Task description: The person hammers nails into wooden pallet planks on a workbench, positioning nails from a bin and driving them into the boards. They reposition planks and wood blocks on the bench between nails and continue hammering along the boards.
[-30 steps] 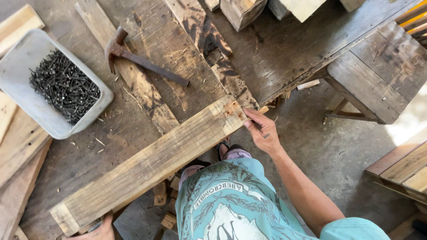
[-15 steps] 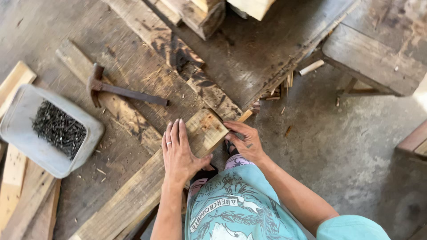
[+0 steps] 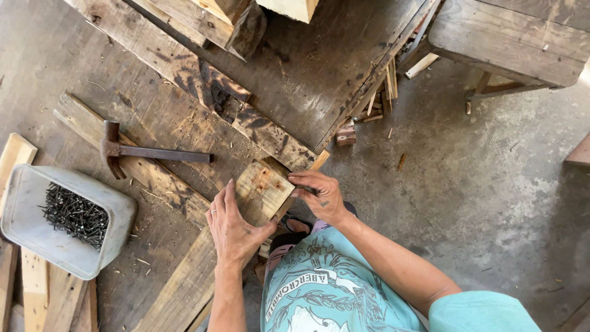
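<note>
Hands met at the upper end of a weathered plank (image 3: 203,270) that lay slantwise across a dark wooden workbench (image 3: 295,80), its near length running down past the person's teal shirt (image 3: 332,295). The left hand (image 3: 232,224) lay flat on the plank's face, fingers together and pressing down rather than closing around anything. The right hand (image 3: 319,193) pinched the plank's end corner between thumb and fingertips; whether a nail sat in that pinch could not be told.

A rusty claw hammer (image 3: 144,150) rested untouched on the bench to the left of the plank, and farther left of the plank a grey plastic tub (image 3: 24,215) held a heap of dark nails (image 3: 74,215). Above the plank's end lay a charred, stained board (image 3: 203,80); to its right, across bare concrete floor (image 3: 479,203), stood a rough wooden stool (image 3: 510,43) with offcuts scattered near it.

The plank looked stiff, dry and fairly light, rough enough to resist slipping yet likely to splinter at its worn end. Gripping its long edges a little back from that end, with a flat palm steadying the face, appeared the safest hold.
</note>
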